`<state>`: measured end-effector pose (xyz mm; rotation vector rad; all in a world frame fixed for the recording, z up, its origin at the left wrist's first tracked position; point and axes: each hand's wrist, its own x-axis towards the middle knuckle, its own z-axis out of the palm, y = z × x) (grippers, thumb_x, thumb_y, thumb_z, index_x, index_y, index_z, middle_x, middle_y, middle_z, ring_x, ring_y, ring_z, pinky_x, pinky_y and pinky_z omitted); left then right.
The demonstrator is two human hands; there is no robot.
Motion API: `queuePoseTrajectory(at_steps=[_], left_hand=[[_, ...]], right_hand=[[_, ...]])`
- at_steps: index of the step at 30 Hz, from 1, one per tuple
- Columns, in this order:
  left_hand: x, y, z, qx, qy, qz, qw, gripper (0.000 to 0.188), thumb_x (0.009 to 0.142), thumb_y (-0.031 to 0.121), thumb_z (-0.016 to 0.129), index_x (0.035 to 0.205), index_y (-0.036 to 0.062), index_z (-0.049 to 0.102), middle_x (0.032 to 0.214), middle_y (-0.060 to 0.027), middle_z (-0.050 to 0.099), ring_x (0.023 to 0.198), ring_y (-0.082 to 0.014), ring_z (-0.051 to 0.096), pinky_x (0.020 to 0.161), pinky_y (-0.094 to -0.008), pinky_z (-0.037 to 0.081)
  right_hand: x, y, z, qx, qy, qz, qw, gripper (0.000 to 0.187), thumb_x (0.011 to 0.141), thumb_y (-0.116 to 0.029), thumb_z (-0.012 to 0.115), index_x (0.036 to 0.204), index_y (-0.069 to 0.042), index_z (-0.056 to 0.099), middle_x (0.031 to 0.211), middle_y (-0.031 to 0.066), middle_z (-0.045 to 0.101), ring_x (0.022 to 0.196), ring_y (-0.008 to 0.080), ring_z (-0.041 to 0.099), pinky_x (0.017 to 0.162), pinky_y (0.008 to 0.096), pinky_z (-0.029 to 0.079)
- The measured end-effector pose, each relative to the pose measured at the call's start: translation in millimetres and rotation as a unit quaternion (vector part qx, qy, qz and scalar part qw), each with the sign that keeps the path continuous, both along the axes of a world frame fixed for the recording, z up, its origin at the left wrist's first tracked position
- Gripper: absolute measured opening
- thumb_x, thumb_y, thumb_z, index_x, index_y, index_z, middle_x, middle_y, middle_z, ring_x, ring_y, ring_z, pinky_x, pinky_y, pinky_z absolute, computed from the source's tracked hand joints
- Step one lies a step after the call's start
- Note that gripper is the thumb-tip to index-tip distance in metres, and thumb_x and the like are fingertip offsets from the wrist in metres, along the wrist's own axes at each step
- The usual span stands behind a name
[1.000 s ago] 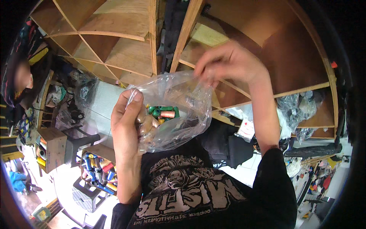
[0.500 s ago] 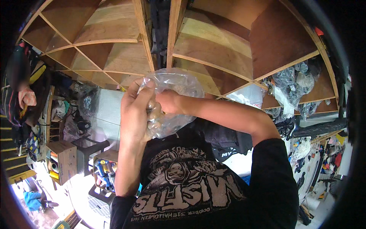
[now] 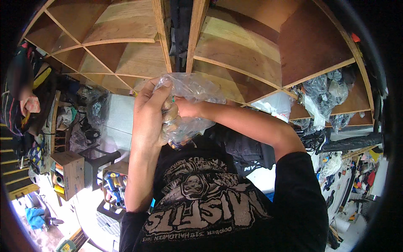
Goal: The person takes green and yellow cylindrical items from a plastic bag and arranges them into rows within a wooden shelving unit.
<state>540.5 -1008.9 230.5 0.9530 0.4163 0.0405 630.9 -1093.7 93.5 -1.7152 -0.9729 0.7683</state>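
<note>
A clear plastic bag [image 3: 195, 86] is held up in front of my chest. My left hand [image 3: 152, 105] grips its side, with the thumb and curled fingers pinching the film. Small brownish-gold items show through the plastic near my left fingers, too blurred to name. My right hand [image 3: 187, 108] reaches into the bag's opening from the right, its fingers curled close to my left fingers. A tiny green spot shows at its fingertips; what they hold is hidden.
Wooden shelving [image 3: 235, 46] with compartments rises ahead. Bagged goods [image 3: 325, 94] fill its right compartments. At left stand a cardboard box [image 3: 69, 174], a dark plastic stool [image 3: 98, 161] and a box of blue-capped items [image 3: 115, 187]. Another person's hand [image 3: 30, 105] shows at far left.
My right hand has pulled back slightly and turned within the bag's opening. The bag's plastic has folded down around my right wrist, while my left hand keeps its grip.
</note>
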Motion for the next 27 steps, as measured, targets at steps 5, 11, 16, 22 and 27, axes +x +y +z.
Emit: queuePoseTrajectory(at_steps=[5, 11, 16, 22, 27], left_hand=[[2, 1, -1, -0.007, 0.005, 0.003, 1.000, 0.016, 0.087, 0.014, 0.051, 0.096, 0.0006, 0.048, 0.055, 0.0023, 0.037, 0.037, -0.0054, 0.032, 0.031, -0.0216, 0.022], [5, -2, -3, 0.000, -0.006, -0.002, 1.000, 0.016, 0.087, 0.013, 0.050, 0.096, 0.0000, 0.049, 0.055, 0.0023, 0.036, 0.036, -0.0057, 0.031, 0.030, -0.0217, 0.023], [8, -4, -1, 0.011, -0.009, -0.012, 1.000, 0.008, 0.088, 0.013, 0.049, 0.085, 0.0055, 0.048, 0.055, 0.0038, 0.034, 0.037, -0.0038, 0.030, 0.028, -0.0200, 0.022], [10, -7, -2, 0.009, 0.003, -0.010, 1.000, 0.008, 0.088, 0.013, 0.049, 0.085, 0.0062, 0.048, 0.055, 0.0045, 0.034, 0.036, -0.0035, 0.030, 0.028, -0.0206, 0.021], [15, -9, -6, 0.016, -0.005, -0.022, 1.000, 0.008, 0.088, 0.014, 0.048, 0.085, 0.0060, 0.048, 0.055, 0.0045, 0.034, 0.036, -0.0034, 0.029, 0.028, -0.0204, 0.021]], right_hand=[[2, 0, -1, 0.026, 0.066, 0.001, 0.997, 0.032, 0.077, -0.026, 0.059, 0.101, -0.005, 0.058, 0.096, 0.0127, 0.061, 0.089, 0.0265, 0.059, 0.078, 0.0384, 0.047], [2, 0, -1, 0.061, 0.150, -0.002, 0.987, 0.032, 0.079, -0.025, 0.057, 0.104, -0.005, 0.056, 0.097, 0.0110, 0.061, 0.089, 0.0245, 0.059, 0.078, 0.0375, 0.047], [0, -1, -3, 0.102, 0.242, -0.018, 0.965, 0.032, 0.080, -0.023, 0.056, 0.107, -0.006, 0.055, 0.099, 0.0095, 0.060, 0.089, 0.0228, 0.059, 0.078, 0.0368, 0.046], [-6, -2, -6, 0.170, 0.383, -0.053, 0.906, 0.033, 0.082, -0.022, 0.054, 0.110, -0.006, 0.053, 0.100, 0.0078, 0.060, 0.089, 0.0208, 0.058, 0.079, 0.0359, 0.046], [-9, -7, -8, 0.208, 0.456, -0.077, 0.862, 0.034, 0.083, -0.020, 0.053, 0.113, -0.006, 0.051, 0.101, 0.0063, 0.060, 0.089, 0.0192, 0.058, 0.079, 0.0351, 0.046]])
